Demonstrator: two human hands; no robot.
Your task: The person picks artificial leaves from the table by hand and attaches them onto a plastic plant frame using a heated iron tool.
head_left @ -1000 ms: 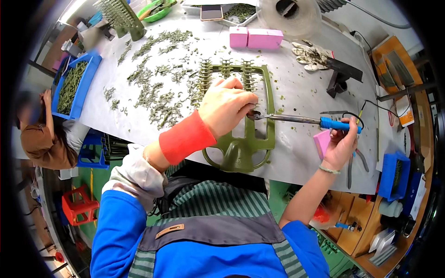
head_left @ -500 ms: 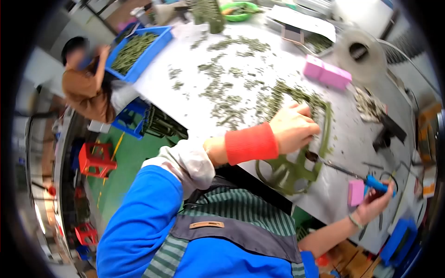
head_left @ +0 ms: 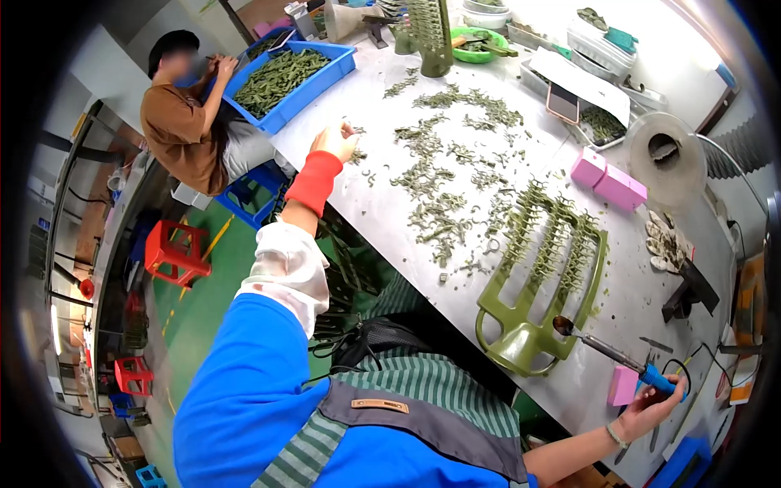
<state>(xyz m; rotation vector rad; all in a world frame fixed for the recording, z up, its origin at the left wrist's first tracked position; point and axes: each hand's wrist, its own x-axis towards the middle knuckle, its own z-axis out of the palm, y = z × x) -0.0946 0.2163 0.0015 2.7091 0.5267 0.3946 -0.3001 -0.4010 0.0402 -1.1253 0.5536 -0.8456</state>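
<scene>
My left hand [head_left: 335,141], in a red wristband, is at the table's left edge beside a few small green pieces. Its fingers are drawn together, and whatever lies between them is too small to make out. My right hand [head_left: 651,408] grips the blue handle of a soldering iron [head_left: 622,358] with a dark, rounded tip. That tip is close to the right side of a green comb-like frame [head_left: 529,342], whose long bars carry rows of small spiky pieces. Loose small green pieces [head_left: 439,207] lie scattered between the frame and my left hand.
A blue bin [head_left: 346,65] of green pieces is near a seated person [head_left: 183,122]. Pink blocks [head_left: 610,180], a round duct opening [head_left: 663,150] and a dirty glove [head_left: 663,242] are at the right. A green bowl [head_left: 476,55] and a phone [head_left: 563,104] are behind.
My left hand has moved from above the frame to the table's far left edge, uncovering the spiky bars. My right hand still holds the soldering iron beside the frame. The camera view has shifted.
</scene>
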